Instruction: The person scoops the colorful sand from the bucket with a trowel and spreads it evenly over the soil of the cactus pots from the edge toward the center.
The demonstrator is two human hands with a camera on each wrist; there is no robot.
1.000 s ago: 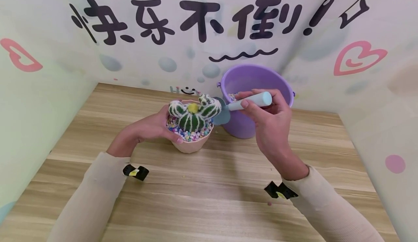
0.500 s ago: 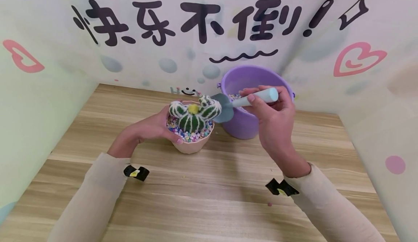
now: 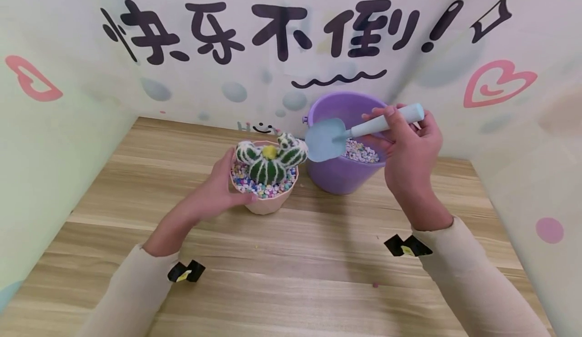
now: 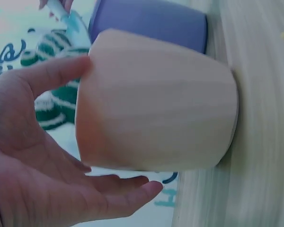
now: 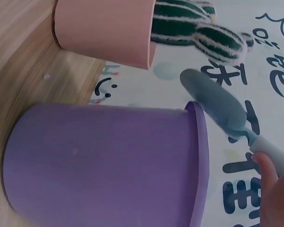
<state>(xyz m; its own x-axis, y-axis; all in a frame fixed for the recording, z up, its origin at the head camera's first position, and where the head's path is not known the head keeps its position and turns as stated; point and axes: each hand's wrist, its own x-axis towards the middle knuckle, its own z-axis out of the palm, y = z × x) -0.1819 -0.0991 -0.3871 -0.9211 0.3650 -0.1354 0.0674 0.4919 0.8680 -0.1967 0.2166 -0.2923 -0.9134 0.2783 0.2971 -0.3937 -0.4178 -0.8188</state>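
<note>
A pale pink pot (image 3: 264, 206) holds a plush-looking cactus (image 3: 267, 168) with a yellow top, set in colourful pebbles (image 3: 268, 190). My left hand (image 3: 212, 189) spans the pot's left side. In the left wrist view its thumb meets the rim, while the other fingers extend loosely with a gap beside the wall. My right hand (image 3: 413, 147) grips the white handle of a light blue garden trowel (image 3: 326, 140) between thumb and fingers. The bare blade hangs over the near-left rim of a purple bucket (image 3: 334, 178), close to the cactus's right arm.
More small pebbles (image 3: 361, 151) lie inside the bucket, right of the pot. A stray pink pebble (image 3: 375, 285) sits on the wooden table (image 3: 282, 286). A printed cloth wall (image 3: 191, 89) rises behind, with side walls left and right.
The trowel and right hand have moved right and up, away from the pot and over the bucket. My left hand has drawn back slightly, its wrist lower; the pot has stayed put.
</note>
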